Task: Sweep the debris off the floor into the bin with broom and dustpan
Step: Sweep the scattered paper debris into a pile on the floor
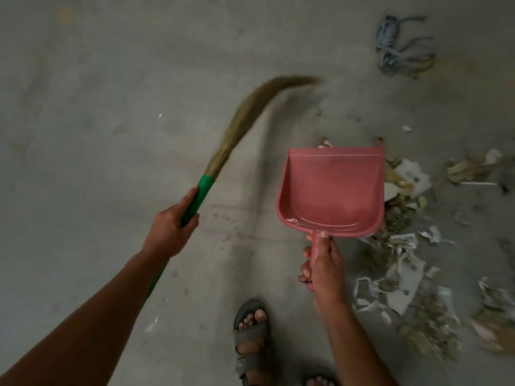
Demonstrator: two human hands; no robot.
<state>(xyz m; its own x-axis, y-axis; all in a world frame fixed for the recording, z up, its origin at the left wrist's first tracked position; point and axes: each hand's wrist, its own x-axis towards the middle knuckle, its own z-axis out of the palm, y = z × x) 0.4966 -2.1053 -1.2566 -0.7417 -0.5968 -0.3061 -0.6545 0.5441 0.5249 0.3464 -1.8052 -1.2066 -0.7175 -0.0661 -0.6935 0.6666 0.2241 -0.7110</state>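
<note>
head view – my left hand (pixel 171 228) grips the broom (pixel 242 118), right hand (pixel 324 264) grips the dustpan (pixel 331 190) – debris (pixel 401 218) lies just right of it

We see a tangle of blue-grey cord (pixel 401 47) lying at the far right of the grey concrete floor (pixel 97 93). Nearest us is a foot in a grey sandal (pixel 250 339).

A: Site type? Bare, unfinished interior, perhaps a storeroom or a building under work; exact kind could not be told.

B: Evidence?

A: Floor (pixel 97 79) was raw grey concrete, stained, no tiles or covering. Torn paper and dry leaves (pixel 404 240) lay scattered at right, a tangle of grey-blue cord (pixel 401 48) beyond. Light was dim.
</note>
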